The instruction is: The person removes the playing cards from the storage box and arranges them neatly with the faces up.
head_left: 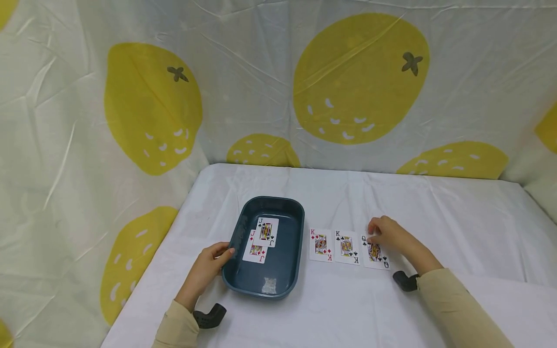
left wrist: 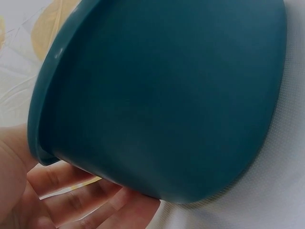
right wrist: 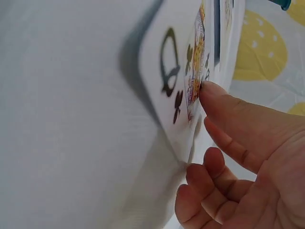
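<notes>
At the left, a dark blue-green tray is gripped by my left hand, thumb over its side rim and fingers against the outer wall. Inside it a jack of clubs overlaps a jack of diamonds, both face up. To the tray's right lie a king of diamonds, a king of clubs and a queen of clubs in a row. My right hand pinches the queen at its far edge, thumb on its face. The fingertips behind the card are partly hidden.
White cloth covers the table. Behind and to the left hangs a curtain printed with yellow lemons. A black wrist device sits at the left wrist, another black device at the right.
</notes>
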`<act>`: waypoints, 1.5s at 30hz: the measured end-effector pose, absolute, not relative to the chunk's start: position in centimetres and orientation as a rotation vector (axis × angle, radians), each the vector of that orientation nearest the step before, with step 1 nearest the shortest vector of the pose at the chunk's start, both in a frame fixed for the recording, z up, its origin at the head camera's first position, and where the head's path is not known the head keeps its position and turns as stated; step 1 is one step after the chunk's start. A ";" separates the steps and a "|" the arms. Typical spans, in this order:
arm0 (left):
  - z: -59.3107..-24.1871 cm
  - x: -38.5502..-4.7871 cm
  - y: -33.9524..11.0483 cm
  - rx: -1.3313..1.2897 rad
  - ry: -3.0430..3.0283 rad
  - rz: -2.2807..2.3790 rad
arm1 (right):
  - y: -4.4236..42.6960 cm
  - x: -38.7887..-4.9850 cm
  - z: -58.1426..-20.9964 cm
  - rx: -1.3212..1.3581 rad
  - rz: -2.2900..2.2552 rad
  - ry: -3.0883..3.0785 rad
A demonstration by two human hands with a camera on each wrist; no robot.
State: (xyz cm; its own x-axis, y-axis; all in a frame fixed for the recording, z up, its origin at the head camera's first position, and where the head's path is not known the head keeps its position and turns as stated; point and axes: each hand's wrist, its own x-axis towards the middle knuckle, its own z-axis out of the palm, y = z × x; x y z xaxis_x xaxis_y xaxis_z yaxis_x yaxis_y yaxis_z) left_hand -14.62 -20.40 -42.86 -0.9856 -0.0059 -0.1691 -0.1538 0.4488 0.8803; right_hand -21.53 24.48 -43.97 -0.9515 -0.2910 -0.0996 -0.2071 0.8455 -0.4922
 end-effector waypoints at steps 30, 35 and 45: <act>-43.0 -14.7 -20.6 -0.128 2.534 1.608 | 13.9 -22.9 -37.3 -0.722 -0.843 2.830; -43.1 -14.6 -20.6 -0.116 2.526 1.621 | 10.8 -23.2 -36.7 -0.787 -0.855 2.802; -43.1 -14.5 -20.5 -0.147 2.515 1.625 | 5.1 -24.1 -35.9 -0.894 -0.930 2.737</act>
State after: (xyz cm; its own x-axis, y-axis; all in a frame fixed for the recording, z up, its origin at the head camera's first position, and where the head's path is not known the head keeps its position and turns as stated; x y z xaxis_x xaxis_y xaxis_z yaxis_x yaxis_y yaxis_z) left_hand -14.54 -20.53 -43.07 -0.9850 -0.0044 -0.1728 -0.1593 0.4108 0.8977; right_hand -24.10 5.12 -35.94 -0.8193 -0.5682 0.0768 -0.4973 0.6376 -0.5883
